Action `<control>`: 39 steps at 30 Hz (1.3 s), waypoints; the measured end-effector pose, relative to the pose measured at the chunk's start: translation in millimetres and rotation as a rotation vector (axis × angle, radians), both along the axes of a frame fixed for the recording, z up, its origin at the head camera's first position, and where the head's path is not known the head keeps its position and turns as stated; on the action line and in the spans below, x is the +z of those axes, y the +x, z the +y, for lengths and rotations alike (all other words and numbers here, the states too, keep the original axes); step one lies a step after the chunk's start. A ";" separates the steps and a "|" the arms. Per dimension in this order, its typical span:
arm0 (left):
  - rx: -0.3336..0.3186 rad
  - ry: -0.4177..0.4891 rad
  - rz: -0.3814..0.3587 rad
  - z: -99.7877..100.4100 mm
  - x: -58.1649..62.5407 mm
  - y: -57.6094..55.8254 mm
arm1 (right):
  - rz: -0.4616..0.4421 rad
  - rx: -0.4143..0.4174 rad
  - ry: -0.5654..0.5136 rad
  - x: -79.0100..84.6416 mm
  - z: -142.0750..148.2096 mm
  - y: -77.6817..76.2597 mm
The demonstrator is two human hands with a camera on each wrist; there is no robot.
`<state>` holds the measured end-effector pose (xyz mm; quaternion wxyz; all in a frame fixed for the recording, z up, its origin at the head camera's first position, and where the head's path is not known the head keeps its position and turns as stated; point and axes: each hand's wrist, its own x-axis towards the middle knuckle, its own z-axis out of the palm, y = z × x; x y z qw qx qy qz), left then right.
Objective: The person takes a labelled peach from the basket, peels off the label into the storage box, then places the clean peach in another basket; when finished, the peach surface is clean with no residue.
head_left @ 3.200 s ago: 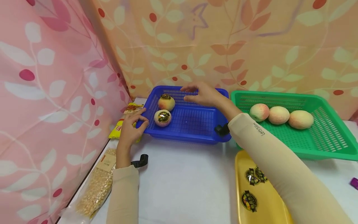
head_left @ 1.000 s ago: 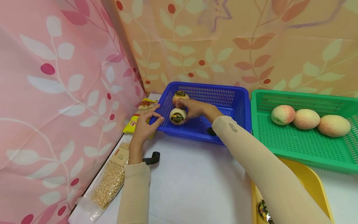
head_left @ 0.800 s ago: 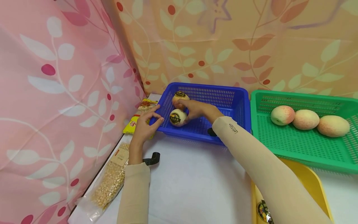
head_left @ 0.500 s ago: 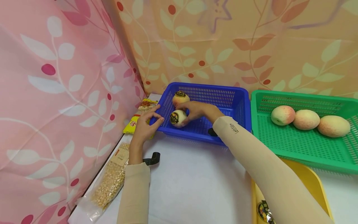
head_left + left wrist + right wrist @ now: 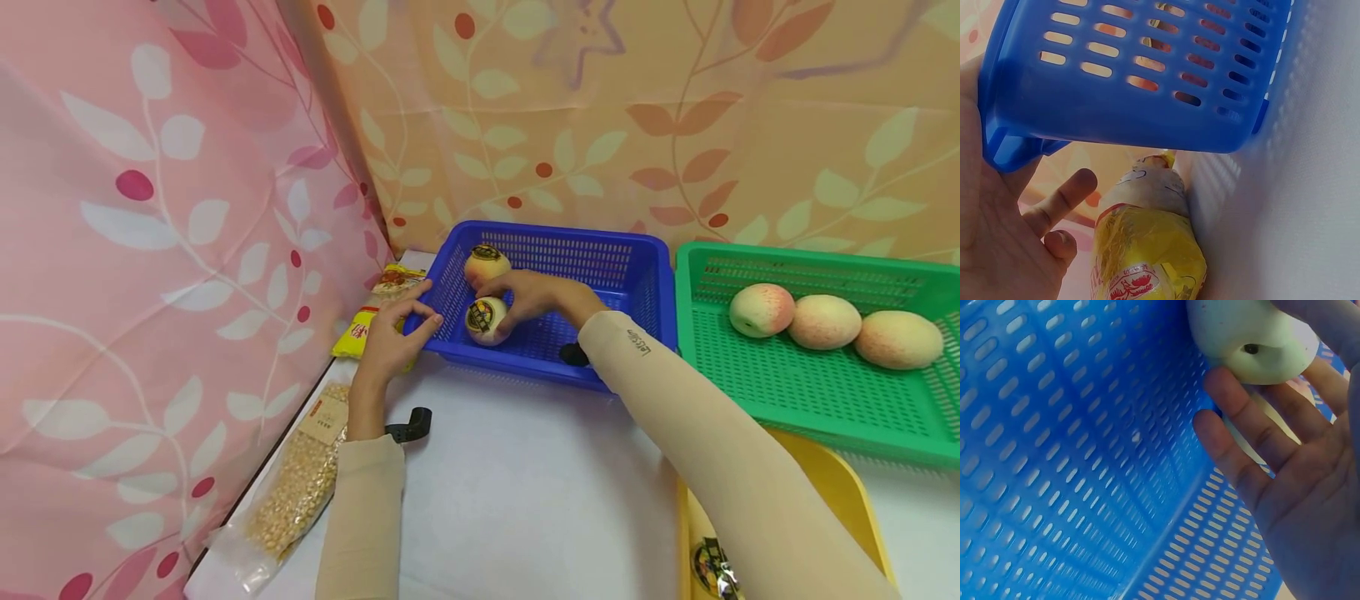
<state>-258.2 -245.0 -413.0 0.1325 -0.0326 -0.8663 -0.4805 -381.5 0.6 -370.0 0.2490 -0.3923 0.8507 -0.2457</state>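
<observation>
In the head view my right hand [image 5: 525,293] pinches the nearer peach [image 5: 486,321] between thumb and fingers, low in the left part of the blue basket [image 5: 551,364]. A round black-and-gold sticker [image 5: 480,315] on that peach faces left and up. The right wrist view shows the peach [image 5: 1260,356] at the fingertips, stem hollow visible. A second stickered peach [image 5: 486,262] lies just behind it. My left hand [image 5: 390,342] holds the basket's left rim, thumb on the edge; in the left wrist view its lower fingers [image 5: 1063,203] hang loose outside the wall.
A green basket [image 5: 795,400] with peaches [image 5: 825,322] in a row stands at the right. In front of it is a yellow tray [image 5: 840,492], partly hidden by my right sleeve. A yellow packet [image 5: 360,333] and a bag of beans [image 5: 300,483] lie along the left wall.
My right hand has come down from above the basket onto the nearer peach. During the last second that peach has turned in the fingers, its sticker swinging leftward. My left hand stays at the rim.
</observation>
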 end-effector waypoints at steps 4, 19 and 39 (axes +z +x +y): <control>-0.013 0.000 0.000 4.2 0.6 -2.6 | 0.013 -0.032 0.000 1.0 9.1 -0.2; -0.059 -0.018 0.001 5.3 -2.3 -14.9 | 0.082 -0.161 -0.120 33.8 57.7 -2.4; -0.047 -0.025 -0.033 -14.9 -9.8 -37.7 | 0.217 -0.276 -0.325 96.1 134.2 34.7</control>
